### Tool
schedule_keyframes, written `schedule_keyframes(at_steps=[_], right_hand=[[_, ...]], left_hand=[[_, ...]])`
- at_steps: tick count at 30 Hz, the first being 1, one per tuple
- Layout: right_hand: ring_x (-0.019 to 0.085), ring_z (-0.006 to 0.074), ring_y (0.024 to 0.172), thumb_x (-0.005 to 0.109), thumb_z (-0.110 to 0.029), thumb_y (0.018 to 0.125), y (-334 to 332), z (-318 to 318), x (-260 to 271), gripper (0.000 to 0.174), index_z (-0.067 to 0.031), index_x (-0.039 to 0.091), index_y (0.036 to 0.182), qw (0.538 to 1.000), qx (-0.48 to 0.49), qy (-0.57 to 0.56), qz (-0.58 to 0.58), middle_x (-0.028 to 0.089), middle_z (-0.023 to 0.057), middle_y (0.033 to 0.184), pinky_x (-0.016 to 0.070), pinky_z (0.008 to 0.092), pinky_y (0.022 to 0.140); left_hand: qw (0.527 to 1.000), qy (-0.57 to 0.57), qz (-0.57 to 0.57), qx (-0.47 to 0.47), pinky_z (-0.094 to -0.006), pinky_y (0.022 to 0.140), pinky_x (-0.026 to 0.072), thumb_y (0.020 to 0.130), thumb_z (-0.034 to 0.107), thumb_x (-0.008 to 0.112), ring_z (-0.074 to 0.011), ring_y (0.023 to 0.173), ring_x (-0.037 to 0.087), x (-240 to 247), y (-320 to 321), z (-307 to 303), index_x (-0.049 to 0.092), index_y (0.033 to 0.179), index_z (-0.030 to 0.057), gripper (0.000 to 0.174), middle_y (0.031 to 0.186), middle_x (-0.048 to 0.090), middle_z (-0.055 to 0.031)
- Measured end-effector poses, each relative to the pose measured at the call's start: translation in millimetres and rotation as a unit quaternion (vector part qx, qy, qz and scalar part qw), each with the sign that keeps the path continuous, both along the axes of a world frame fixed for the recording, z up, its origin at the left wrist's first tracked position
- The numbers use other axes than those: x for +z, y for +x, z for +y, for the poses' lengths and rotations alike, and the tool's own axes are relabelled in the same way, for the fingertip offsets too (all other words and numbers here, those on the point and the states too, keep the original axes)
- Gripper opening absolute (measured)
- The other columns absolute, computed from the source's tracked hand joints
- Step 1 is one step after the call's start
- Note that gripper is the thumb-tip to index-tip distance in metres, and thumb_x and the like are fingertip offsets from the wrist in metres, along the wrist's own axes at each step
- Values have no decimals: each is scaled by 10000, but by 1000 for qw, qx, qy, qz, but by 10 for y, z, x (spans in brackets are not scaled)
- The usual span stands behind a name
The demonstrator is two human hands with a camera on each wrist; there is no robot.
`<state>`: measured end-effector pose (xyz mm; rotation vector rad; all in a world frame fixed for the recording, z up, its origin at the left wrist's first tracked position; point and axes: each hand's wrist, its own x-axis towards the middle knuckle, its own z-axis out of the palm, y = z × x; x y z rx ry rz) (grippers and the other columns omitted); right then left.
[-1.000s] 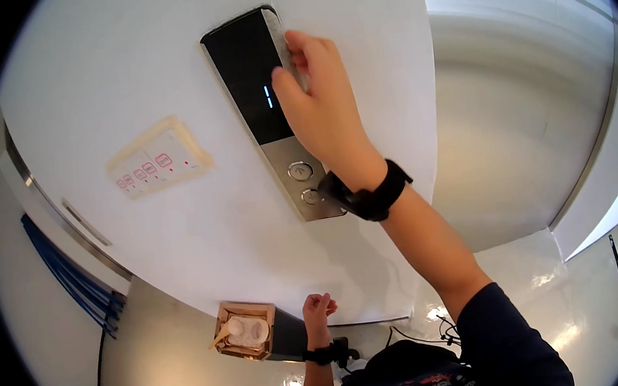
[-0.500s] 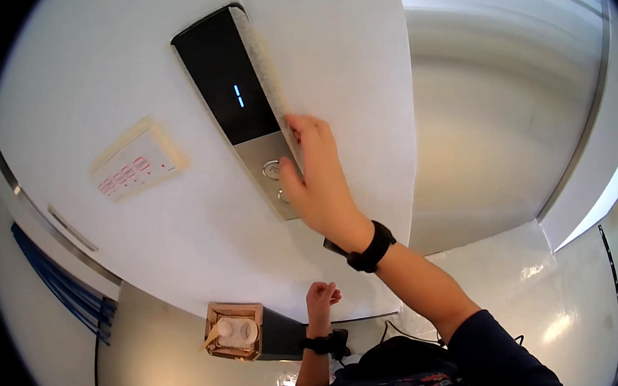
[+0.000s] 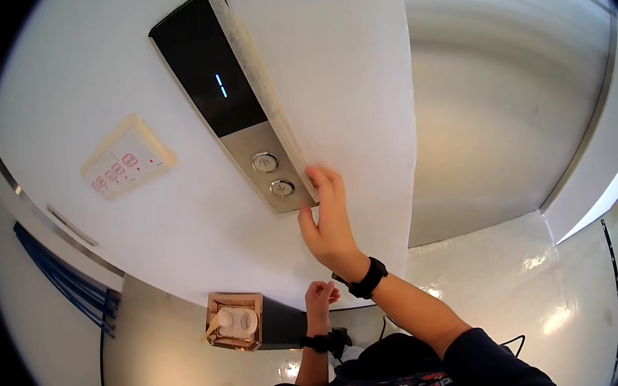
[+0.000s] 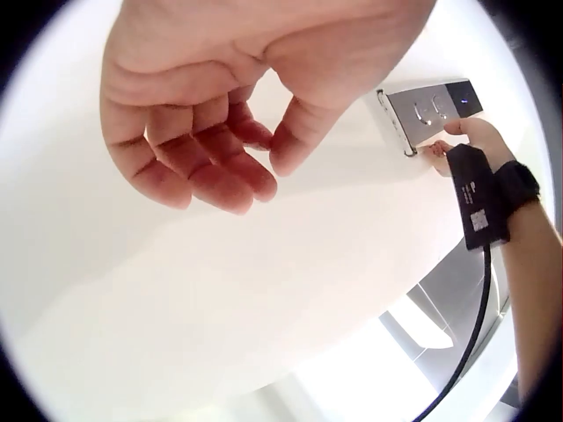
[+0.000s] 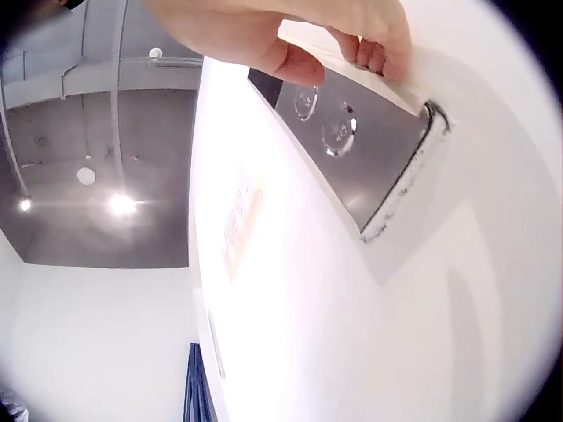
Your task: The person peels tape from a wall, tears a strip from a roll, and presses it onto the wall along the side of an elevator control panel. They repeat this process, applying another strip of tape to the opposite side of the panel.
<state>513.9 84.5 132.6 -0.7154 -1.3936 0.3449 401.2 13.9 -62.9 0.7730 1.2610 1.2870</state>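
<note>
The lift-button panel (image 3: 234,114) is fixed on the white wall (image 3: 345,63) near a metal door (image 3: 510,114), presumably so that someone waiting there can read its screen (image 3: 200,62) and reach its two round buttons (image 3: 265,162). A pale strip of tape (image 3: 257,82) runs down the panel's right side, perhaps to cover or fasten that edge. The right hand (image 3: 331,224) is at the lower end of this edge, its fingers bent lightly against the side and its thumb held apart from them; it grasps nothing that shows. That pose seems suited to following the edge by touch while leaving the buttons free, though how hard the fingers press cannot be told. The left hand (image 3: 319,296) hangs loosely curled and holds nothing, low in front of the body, apparently kept out of the way. Left of the panel, a printed sign (image 3: 127,162) is framed with yellowish tape, which probably holds it to the wall. A black bin (image 3: 285,327) stands just beside the left hand.
</note>
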Motion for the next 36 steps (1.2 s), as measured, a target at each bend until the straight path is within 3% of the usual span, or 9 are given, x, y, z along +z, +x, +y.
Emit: schedule_keyframes(at_steps=[13, 16, 17, 20, 22, 23, 24, 26, 36], right_hand=[[435, 310, 1102, 446, 90, 758, -13, -107, -518, 602, 41, 282, 1336, 999, -31, -28, -26, 425, 194, 1189, 332, 378, 981], [473, 269, 1065, 456, 83, 773, -60, -97, -706, 636, 26, 243, 1369, 988, 94, -114, 52, 480, 167, 1127, 342, 360, 968], [509, 224, 1010, 463, 77, 788, -79, -95, -747, 658, 5, 206, 1390, 991, 67, -118, 16, 530, 131, 1041, 357, 344, 945], [537, 240, 926, 498, 50, 792, -55, -87, -870, 655, 17, 222, 1385, 990, 76, -119, -13, 555, 140, 1007, 410, 338, 874], [549, 191, 867, 496, 48, 807, -38, -31, -924, 652, 7, 198, 1386, 983, 128, -131, 34, 577, 115, 943, 423, 312, 840], [550, 176, 850, 495, 39, 826, -39, -51, -901, 639, 1, 186, 1384, 972, 168, -147, 68, 585, 109, 919, 422, 301, 835], [551, 161, 833, 493, 29, 846, -15, -10, -843, 626, -5, 173, 1383, 958, 206, -168, 104, 593, 103, 896, 422, 290, 830], [555, 154, 828, 494, 11, 876, 12, -85, -666, 599, -9, 166, 1377, 939, 252, -193, 131, 604, 109, 871, 424, 280, 822], [563, 178, 764, 484, -43, 893, -295, -55, -785, 575, -44, 176, 1378, 959, 154, -204, 124, 610, 131, 839, 461, 324, 779]], left_hand=[[995, -27, 7, 92, -239, 574, 482, 839, 138, 628, -128, 607, 588, -150, -371, -310, 511, 801, 78, 137, 707, 604, -49], [991, -10, 26, 128, -237, 549, 490, 846, 159, 624, -134, 618, 602, -246, -793, -426, 523, 814, 84, 129, 748, 626, -63], [987, -18, 33, 154, -228, 547, 491, 839, 197, 638, -126, 624, 605, -205, -972, -470, 533, 836, 88, 151, 756, 631, -61], [958, -42, 83, 271, -222, 507, 474, 821, 166, 598, -108, 591, 586, -199, -1675, -695, 551, 857, 75, 109, 705, 615, -43], [934, 19, 130, 333, -205, 484, 424, 838, 163, 573, -89, 542, 526, -287, -2105, -972, 543, 824, 65, 103, 671, 588, -35], [923, -9, 148, 354, -238, 550, 466, 871, 216, 549, -112, 638, 585, -368, -2304, -1133, 542, 855, 89, 128, 744, 613, -31], [891, -43, 158, 423, -215, 483, 403, 852, 202, 579, -90, 558, 538, -238, -2273, -1186, 538, 823, 59, 152, 705, 601, -33], [870, -75, 169, 457, -229, 521, 413, 849, 240, 596, -101, 609, 582, -242, -2373, -1467, 549, 817, 83, 167, 738, 626, -36], [840, -205, 173, 471, -243, 552, 430, 838, 250, 596, -114, 646, 591, -906, -2679, -2063, 565, 843, 76, 177, 754, 624, -31]])
